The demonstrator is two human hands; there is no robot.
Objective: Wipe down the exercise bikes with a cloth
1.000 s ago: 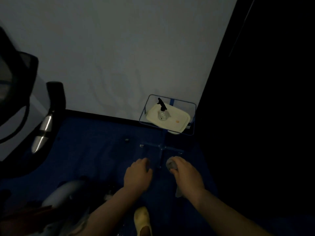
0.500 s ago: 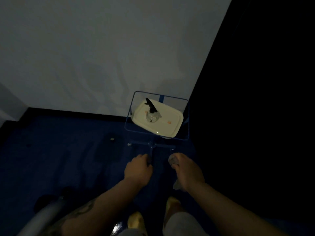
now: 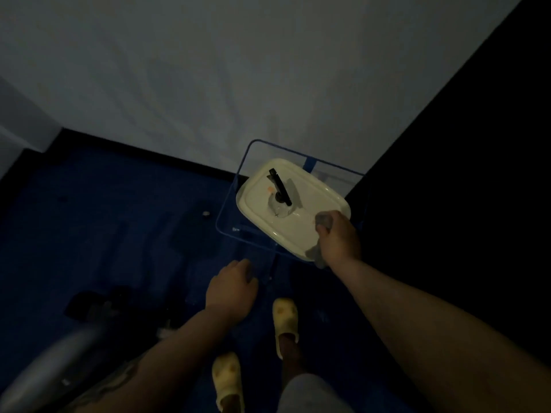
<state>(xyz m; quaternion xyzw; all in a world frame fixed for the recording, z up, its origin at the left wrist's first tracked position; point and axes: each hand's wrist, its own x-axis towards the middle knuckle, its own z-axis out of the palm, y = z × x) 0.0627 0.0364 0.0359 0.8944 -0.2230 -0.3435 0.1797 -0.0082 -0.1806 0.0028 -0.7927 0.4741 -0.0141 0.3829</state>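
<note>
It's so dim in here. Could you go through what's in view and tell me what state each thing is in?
Cloth: bunched in the right hand, an end hanging below it.
Right hand: grips the cloth over the tray's near corner.
Left hand: loosely curled, holding nothing.
Spray bottle: upright on the tray.
Cream tray: resting on the blue-framed stand.
Yellow slippers: on the person's feet.

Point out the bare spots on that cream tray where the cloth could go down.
The cream tray is bare along its far right side, between the spray bottle and the rim, and along its near left edge. The middle is crowded by the bottle; the near right corner is covered by the right hand holding the cloth.
</note>
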